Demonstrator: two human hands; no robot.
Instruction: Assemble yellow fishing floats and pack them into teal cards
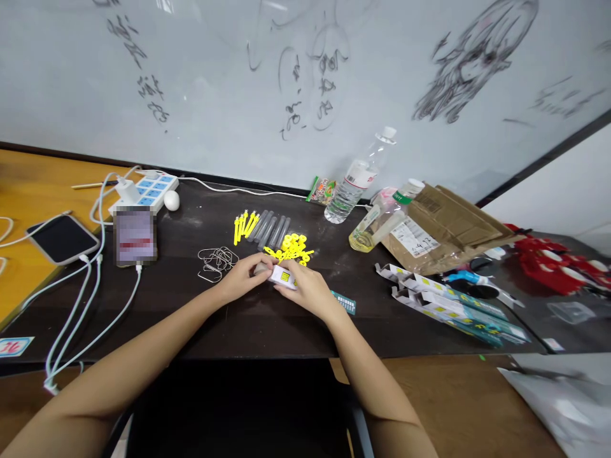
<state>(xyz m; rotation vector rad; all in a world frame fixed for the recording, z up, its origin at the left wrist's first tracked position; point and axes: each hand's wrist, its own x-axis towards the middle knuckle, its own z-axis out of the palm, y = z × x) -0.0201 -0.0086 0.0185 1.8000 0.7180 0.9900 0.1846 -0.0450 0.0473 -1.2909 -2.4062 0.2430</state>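
Between my two hands is a small white box (283, 277) with a yellow square print. The fingers of my left hand (244, 277) are closed at the box's left end, while my right hand (308, 289) wraps round its other side and hides part of it. Just beyond them lies a pile of small yellow plastic pieces (294, 245). Clear plastic tubes (270, 229) rest side by side behind it, with several yellow sticks (244, 224) to their left. Bent metal hooks (217, 262) form a tangle left of my left hand. A teal card (344, 301) is partly covered by my right forearm.
Long white-and-teal boxes (449, 306) lie at the right. Behind stand a water bottle (353, 187) and a bottle of yellow liquid (384, 216), beside a cardboard package (442, 222). A phone (135, 235), white cables (98, 280) and a power strip (150, 191) are at the left.
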